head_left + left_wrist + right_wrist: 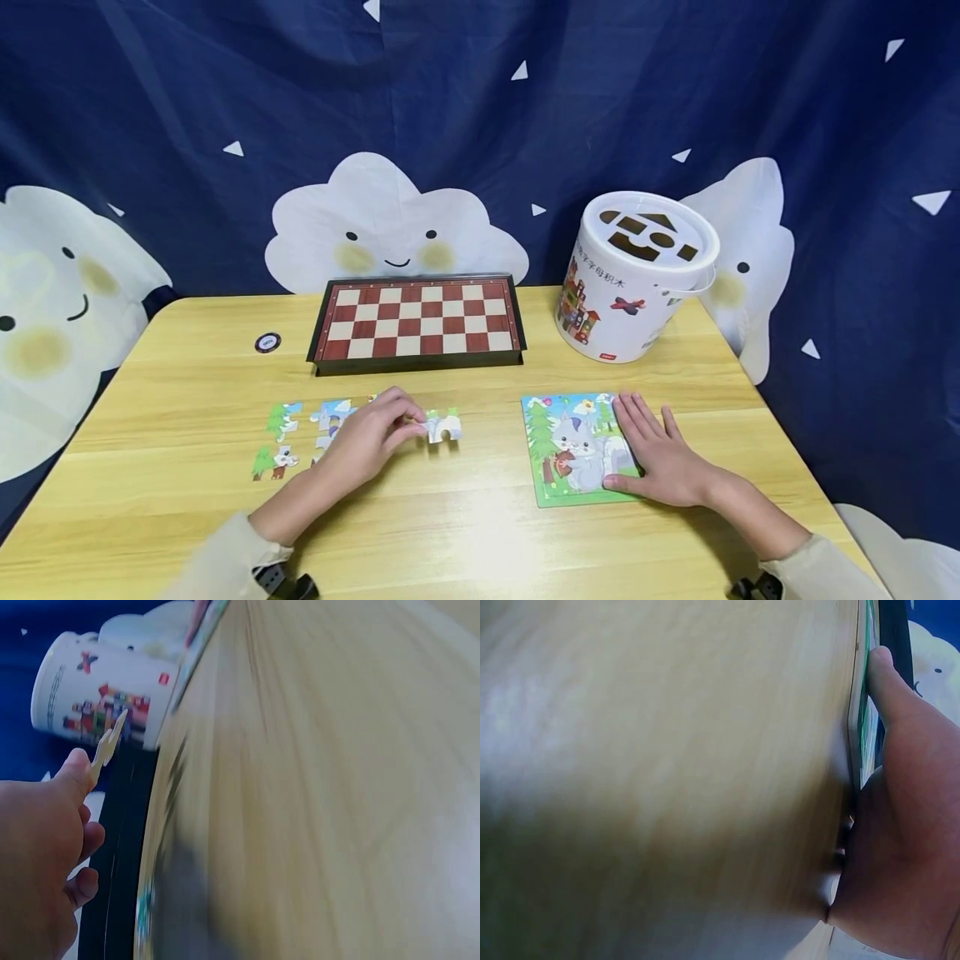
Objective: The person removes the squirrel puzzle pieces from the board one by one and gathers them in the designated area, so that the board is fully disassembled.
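My left hand [375, 437] pinches a jigsaw puzzle piece [444, 426] between thumb and fingers, over the middle of the table. In the left wrist view the piece [107, 746] appears edge-on, raised off the wood. Several loose jigsaw pieces [283, 421] lie to the left, some partly hidden behind that hand. On the right sits a square puzzle board [585, 492] with a squirrel picture. My right hand [660, 462] rests on its right side, fingers straight, thumb on the lower part. The right wrist view shows the thumb [883, 664] at the board's edge.
Behind the pieces stands a red-and-white checkered game board [420, 321] in a black frame. A white bucket [637, 279] with shaped holes in its lid is at the back right. One round chip [267, 342] lies at the back left. A blue curtain [450, 100] hangs behind the table.
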Motion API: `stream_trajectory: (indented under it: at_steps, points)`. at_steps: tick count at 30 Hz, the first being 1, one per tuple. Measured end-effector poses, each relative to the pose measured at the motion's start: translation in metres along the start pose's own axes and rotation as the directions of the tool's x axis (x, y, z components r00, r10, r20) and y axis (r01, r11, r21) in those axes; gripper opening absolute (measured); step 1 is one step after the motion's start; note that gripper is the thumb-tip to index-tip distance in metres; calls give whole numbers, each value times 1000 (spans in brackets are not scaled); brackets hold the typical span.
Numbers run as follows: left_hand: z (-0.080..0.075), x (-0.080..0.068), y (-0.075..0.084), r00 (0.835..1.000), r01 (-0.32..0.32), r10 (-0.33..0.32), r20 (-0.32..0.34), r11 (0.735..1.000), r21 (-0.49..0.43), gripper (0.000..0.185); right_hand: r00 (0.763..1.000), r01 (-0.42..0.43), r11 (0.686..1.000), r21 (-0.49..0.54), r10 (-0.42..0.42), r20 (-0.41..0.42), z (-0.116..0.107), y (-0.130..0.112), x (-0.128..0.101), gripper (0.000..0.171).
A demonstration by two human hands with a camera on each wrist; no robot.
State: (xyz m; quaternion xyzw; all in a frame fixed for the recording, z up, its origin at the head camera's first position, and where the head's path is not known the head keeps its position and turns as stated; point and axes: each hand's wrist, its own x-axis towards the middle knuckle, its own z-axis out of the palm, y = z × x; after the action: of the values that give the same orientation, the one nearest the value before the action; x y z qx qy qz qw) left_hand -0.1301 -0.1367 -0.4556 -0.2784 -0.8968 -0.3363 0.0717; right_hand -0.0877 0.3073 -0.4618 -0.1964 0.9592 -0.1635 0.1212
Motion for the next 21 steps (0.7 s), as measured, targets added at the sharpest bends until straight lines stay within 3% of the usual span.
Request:
stream_trajectory:
  at_steps: [11,21]
  points:
    - [-31,-40,-35,999,41,-42,4,995,91,12,1000,16,1000,-9,-17,-19,-2,-1,0,113]
    - [-36,-47,-48,996,67,-74,43,986,154,10,999,22,1000,1,-22,-26,-1,-1,-1,113]
